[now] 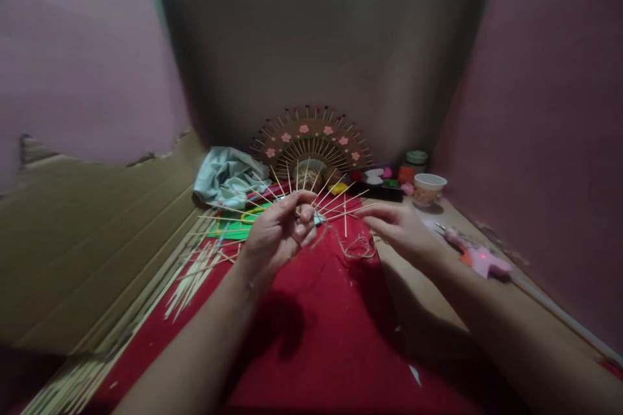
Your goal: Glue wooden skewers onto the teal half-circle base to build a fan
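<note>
My left hand (281, 228) is closed around the joined base of several thin bamboo sticks (305, 175), which spread outward in a half circle. Its thumb and index finger press together where the sticks meet. To the right, my right hand (402, 230) pinches near the tip of a thin stick at that side of the spread; exactly how its fingertips grip is hard to see. One more stick (345, 224) stands nearly upright between the hands. From the base, loose brown twine (353, 253) trails in loops over the red cloth (316, 343).
A decorated fan (311, 126) with pink flowers leans at the back wall. Loose sticks (189, 282) and crumpled pale cloth (228, 175) lie left. A paper cup (428, 188) and pink glue gun (484, 261) are at right. Cardboard (107, 246) borders the left side.
</note>
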Available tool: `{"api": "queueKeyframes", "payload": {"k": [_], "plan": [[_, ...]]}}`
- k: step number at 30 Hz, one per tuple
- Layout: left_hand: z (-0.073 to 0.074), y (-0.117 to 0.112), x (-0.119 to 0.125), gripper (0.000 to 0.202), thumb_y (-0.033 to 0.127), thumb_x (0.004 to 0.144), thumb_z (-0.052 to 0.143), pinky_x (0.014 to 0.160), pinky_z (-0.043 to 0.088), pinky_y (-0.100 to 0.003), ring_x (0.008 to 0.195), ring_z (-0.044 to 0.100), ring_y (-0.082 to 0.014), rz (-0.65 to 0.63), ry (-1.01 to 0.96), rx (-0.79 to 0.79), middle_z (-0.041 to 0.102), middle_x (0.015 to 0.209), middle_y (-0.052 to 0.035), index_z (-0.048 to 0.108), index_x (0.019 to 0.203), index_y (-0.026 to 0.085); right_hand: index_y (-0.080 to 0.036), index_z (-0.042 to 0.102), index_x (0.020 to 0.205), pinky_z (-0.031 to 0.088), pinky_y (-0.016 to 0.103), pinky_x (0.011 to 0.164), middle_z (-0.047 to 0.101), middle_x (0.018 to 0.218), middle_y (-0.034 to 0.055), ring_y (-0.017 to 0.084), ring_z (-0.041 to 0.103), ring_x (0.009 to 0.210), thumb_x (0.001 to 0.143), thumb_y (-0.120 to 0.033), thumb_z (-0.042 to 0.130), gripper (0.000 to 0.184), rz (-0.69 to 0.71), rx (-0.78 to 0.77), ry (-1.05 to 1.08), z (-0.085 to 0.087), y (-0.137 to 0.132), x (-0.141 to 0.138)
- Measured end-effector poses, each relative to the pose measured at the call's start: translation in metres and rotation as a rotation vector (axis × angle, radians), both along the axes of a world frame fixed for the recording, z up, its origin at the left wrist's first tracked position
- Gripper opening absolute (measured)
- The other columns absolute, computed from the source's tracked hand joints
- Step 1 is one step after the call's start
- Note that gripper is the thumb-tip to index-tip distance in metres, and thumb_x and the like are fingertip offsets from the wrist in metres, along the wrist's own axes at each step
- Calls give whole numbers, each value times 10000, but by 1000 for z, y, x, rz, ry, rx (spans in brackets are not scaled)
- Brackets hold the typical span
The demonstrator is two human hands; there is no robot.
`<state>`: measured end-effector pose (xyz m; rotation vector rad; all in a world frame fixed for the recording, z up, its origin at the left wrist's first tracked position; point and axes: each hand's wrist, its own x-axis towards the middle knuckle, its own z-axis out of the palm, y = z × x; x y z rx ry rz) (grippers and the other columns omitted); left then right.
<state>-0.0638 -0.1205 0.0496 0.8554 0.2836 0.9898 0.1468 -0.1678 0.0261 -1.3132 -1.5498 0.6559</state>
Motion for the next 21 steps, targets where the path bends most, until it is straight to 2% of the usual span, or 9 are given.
{"api": "queueKeyframes", "payload": {"k": [2, 4, 5, 7, 10, 13, 16, 19, 21], "plan": [[-6, -3, 6, 376, 157, 964, 310, 388, 422, -169, 415, 461, -44, -41, -38, -15, 506, 596, 3, 658, 859, 59, -203, 646, 1044, 509, 325, 625, 663, 1033, 72, 175, 645, 727, 749, -283, 646, 306, 307, -272, 298, 4, -9, -21], [-11, -3, 11, 367, 152, 960, 316, 407, 437, -178, 440, 483, -53, -58, -56, -23, 515, 609, -2, 657, 865, 56, -189, 620, 1025, 478, 250, 519, 668, 923, 44, 133, 637, 625, 711, -272, 706, 335, 477, -386, 536, 1, -13, -36], [-13, -2, 12, 355, 149, 956, 326, 412, 438, -180, 447, 487, -55, -57, -53, -24, 517, 611, -2, 657, 865, 55, -171, 618, 963, 465, 227, 490, 669, 828, 32, 115, 620, 569, 705, -275, 720, 296, 506, -434, 614, -2, -13, -40], [-15, 2, 11, 327, 149, 946, 354, 406, 425, -176, 441, 480, -53, -29, -30, -19, 517, 605, 2, 657, 858, 62, -150, 604, 845, 441, 194, 446, 638, 650, 6, 86, 573, 474, 703, -286, 735, 236, 480, -519, 702, -10, -11, -42], [-16, 11, 4, 251, 163, 914, 434, 369, 369, -156, 389, 429, -37, 92, 63, -7, 520, 573, 16, 656, 829, 84, -140, 596, 773, 389, 160, 390, 591, 545, -23, 62, 521, 411, 700, -292, 748, 227, 400, -597, 714, -20, -7, -32], [-17, 22, -4, 158, 146, 851, 522, 336, 296, -130, 349, 388, -22, 198, 205, -12, 527, 533, 20, 658, 799, 86, -139, 607, 745, 332, 147, 361, 544, 496, -50, 40, 461, 376, 720, -290, 726, 194, 383, -605, 661, -23, -7, -22], [-21, 32, -9, 126, 136, 819, 550, 332, 279, -127, 346, 405, -19, 214, 313, -53, 593, 581, -12, 664, 820, 84, -153, 606, 702, 285, 169, 335, 481, 416, -67, 47, 392, 327, 761, -334, 665, 199, 331, -540, 525, -19, -8, -17], [-25, 38, -12, 168, 226, 835, 569, 309, 258, -154, 340, 464, -52, 267, 608, -12, 666, 639, -75, 658, 783, 92, -178, 556, 596, 257, 191, 334, 448, 352, -59, 59, 364, 304, 777, -346, 631, 259, 224, -453, 364, -13, -9, -15], [-26, 39, -13, 212, 280, 826, 600, 290, 226, -165, 299, 466, -76, 386, 828, 108, 641, 535, -59, 623, 693, 116, -191, 523, 551, 239, 194, 334, 436, 328, -56, 61, 358, 293, 764, -337, 640, 284, 168, -420, 312, -10, -9, -13]]}}
